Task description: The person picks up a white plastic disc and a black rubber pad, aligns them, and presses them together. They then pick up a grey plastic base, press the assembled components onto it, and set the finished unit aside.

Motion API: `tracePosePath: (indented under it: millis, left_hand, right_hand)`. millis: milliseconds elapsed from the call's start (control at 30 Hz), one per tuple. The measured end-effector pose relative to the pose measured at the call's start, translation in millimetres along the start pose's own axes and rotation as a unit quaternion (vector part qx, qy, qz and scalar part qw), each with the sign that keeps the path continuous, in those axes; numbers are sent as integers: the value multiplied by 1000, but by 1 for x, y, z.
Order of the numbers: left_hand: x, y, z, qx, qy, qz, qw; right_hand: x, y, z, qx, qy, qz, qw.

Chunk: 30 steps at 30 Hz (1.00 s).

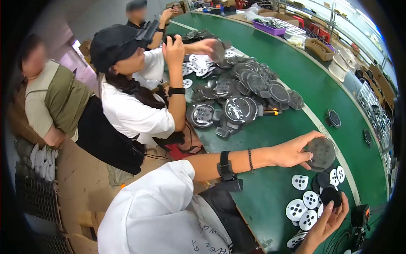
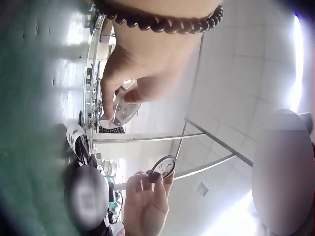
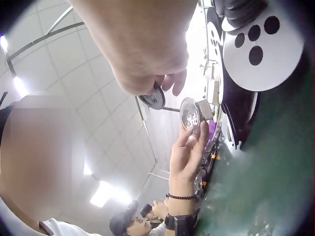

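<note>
My left hand (image 1: 296, 152) grips a clear round plastic shell (image 1: 323, 154) by its near edge, thumb across its face. In the right wrist view the shell (image 3: 189, 113) shows a raised round face and a square tab. My right hand (image 1: 327, 224) pinches a thin round black disc (image 1: 331, 196) between thumb and fingers, above the white round cards. In the left wrist view the disc's other face (image 2: 165, 167) has a dark rim and pale markings. Several white round cards with black dots (image 1: 308, 220) lie below the right hand, with black discs (image 1: 323, 179) among them.
A large heap of clear round plastic packs (image 1: 253, 84) covers the green table (image 1: 253, 169) to the left. Beyond the pale line lie two dark round pieces (image 1: 333, 118). Another person (image 1: 139, 93) works alongside; cables and a black device (image 1: 360, 216) sit at the right.
</note>
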<state>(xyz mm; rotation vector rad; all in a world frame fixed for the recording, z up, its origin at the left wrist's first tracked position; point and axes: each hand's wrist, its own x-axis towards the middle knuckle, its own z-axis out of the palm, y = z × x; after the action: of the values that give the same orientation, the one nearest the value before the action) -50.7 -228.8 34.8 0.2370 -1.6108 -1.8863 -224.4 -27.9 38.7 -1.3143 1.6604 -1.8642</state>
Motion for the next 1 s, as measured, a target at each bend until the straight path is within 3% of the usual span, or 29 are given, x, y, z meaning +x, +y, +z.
tracePosePath:
  millis: [67, 133, 200, 267, 367, 433, 500, 600, 1000]
  left_hand:
    - [3, 1, 4, 23, -10, 23, 999]
    - [-3, -3, 8, 60, 5, 34, 998]
    - [-5, -3, 14, 115, 41, 53, 991]
    - [-6, 0, 20, 77, 34, 34, 996]
    - [-12, -1, 28, 119, 9, 58, 991]
    - [-12, 3, 32, 115, 5, 59, 992]
    - [-13, 2, 34, 161, 13, 157, 974]
    - [-15, 7, 30, 226, -21, 184, 956]
    - [-13, 4, 34, 257, -35, 209, 943]
  right_hand:
    - [2, 1, -1, -38, -29, -2, 999]
    - [4, -13, 9, 12, -26, 15, 999]
    - [1, -13, 12, -11, 19, -4, 1000]
    - [-3, -14, 3, 28, 11, 25, 999]
    - [0, -6, 4, 67, -24, -69, 995]
    - [3, -14, 1, 27, -28, -78, 996]
    - [2, -16, -2, 4, -30, -80, 996]
    - [2, -16, -2, -39, -19, -69, 997]
    - [3, -19, -1, -75, -8, -98, 992]
